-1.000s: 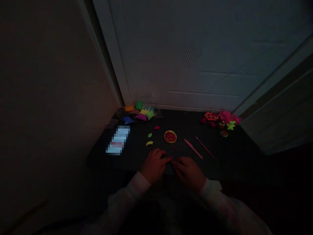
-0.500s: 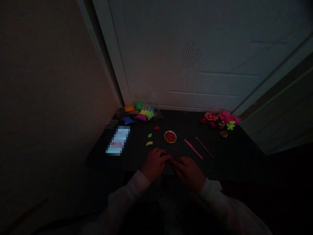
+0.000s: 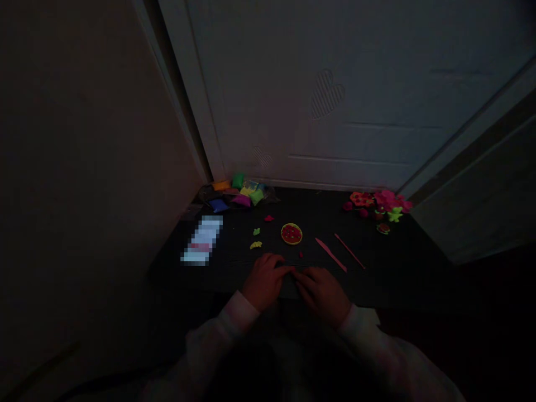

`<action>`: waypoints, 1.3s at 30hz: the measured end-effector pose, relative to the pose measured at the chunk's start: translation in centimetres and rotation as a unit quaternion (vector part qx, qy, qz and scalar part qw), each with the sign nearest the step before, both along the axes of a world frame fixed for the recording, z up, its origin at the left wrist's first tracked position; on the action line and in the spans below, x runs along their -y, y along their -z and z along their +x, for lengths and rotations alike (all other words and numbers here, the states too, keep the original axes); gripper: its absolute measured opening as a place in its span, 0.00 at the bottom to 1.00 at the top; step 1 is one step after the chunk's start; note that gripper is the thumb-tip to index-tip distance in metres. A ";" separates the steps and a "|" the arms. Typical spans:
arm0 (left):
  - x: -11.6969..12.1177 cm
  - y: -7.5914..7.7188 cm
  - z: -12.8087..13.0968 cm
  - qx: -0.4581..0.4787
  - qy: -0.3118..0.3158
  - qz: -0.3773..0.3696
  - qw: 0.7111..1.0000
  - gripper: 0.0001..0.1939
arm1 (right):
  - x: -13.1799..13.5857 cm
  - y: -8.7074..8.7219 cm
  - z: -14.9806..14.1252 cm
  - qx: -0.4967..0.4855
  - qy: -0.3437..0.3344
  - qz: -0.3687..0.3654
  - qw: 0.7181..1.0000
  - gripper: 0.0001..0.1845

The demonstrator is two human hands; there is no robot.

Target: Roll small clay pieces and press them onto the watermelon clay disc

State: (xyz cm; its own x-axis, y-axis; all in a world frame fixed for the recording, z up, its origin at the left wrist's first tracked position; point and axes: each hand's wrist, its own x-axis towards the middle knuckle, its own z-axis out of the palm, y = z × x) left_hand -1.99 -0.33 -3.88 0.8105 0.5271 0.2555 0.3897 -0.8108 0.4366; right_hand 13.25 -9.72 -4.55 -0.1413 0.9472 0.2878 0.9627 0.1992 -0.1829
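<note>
My left hand [image 3: 264, 281] and my right hand [image 3: 321, 291] meet at the fingertips near the front edge of the dark table. Between those fingertips is a small piece of red clay [image 3: 293, 270], mostly hidden by the fingers. Both hands are closed in a pinch on it. Just beyond them lies a tiny red clay ball [image 3: 300, 254]. Farther back sits a round clay pizza [image 3: 291, 234] with a yellow rim and red top. To its left are a yellow clay piece [image 3: 255, 245], a green clay piece [image 3: 257, 231] and a red clay piece [image 3: 268, 218].
A pink plastic knife [image 3: 331, 254] and a thin pink tool [image 3: 350, 251] lie on the right. Bags of coloured clay [image 3: 242, 199] stand at the back left, behind a bright blurred-out phone-like screen [image 3: 204, 240]. Several finished clay figures [image 3: 387, 201] crowd the back right.
The fingertips have shifted slightly, and less of the red clay shows between them. Everything else on the table stays in place.
</note>
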 end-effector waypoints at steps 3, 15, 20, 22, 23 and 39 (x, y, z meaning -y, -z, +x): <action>0.0 0.0 0.0 -0.001 -0.003 -0.002 1.000 0.18 | 0.2 -0.1 0.0 -0.001 -0.003 0.000 1.000 0.16; 0.0 0.0 0.0 -0.008 -0.002 -0.015 1.000 0.17 | 0.2 0.0 0.0 0.005 -0.003 -0.011 1.000 0.14; 0.0 -0.2 0.0 -0.008 0.000 -0.018 1.000 0.17 | 0.1 0.1 0.2 0.002 -0.002 -0.015 1.000 0.15; 0.0 -0.3 0.0 -0.008 -0.001 -0.017 1.000 0.17 | 0.1 0.0 0.2 0.002 -0.002 -0.017 1.000 0.15; 0.1 -0.3 0.0 -0.008 -0.002 -0.018 1.000 0.17 | 0.0 0.0 0.2 0.001 -0.002 -0.018 1.000 0.15; -0.3 0.1 0.0 0.051 -0.023 -0.050 0.997 0.15 | -0.6 -0.3 0.1 0.009 0.020 -0.031 0.999 0.17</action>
